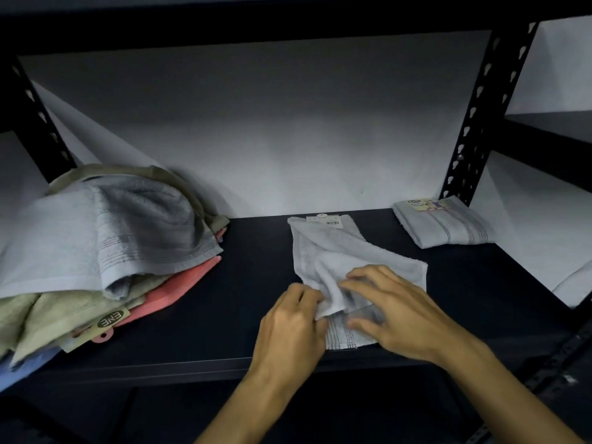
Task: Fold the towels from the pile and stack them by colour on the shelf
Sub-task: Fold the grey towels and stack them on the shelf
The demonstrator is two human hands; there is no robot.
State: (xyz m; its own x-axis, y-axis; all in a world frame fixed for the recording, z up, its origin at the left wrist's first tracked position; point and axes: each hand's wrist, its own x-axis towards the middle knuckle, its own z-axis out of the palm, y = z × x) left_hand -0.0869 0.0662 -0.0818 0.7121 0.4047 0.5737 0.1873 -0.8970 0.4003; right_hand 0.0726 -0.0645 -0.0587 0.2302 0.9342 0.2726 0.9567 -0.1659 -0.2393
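Where the dark shelf (243, 283) begins at far left, item one: a loose pile of towels (96, 251), unfolded. Top layer, a pale blue-grey towel (105, 229) with striped border, draped over the heap. Beneath it, a beige towel (48, 318) bearing a card tag (110, 318), and a coral-pink towel (179, 286) whose corner juts toward the shelf's middle. A blue edge shows at the pile's lowest front corner.

Item two, centre of shelf: a light grey towel (339, 251), partly folded, lying flat with its barcode label (323, 219) at the far edge and a striped hem at the near edge. The left hand (288, 322) pinches a bunched fold of this towel at its near left side, fingers curled round the cloth. The right hand (394, 309) rests on the same towel just beside the left, fingers spread and bent, fingertips pressing the fabric; whether it grips a fold cannot be told.

Item three, right rear of shelf: a folded grey towel (445, 224) with striped band and a paper label, set near the black perforated upright (480, 110), well apart from the towel in hand.
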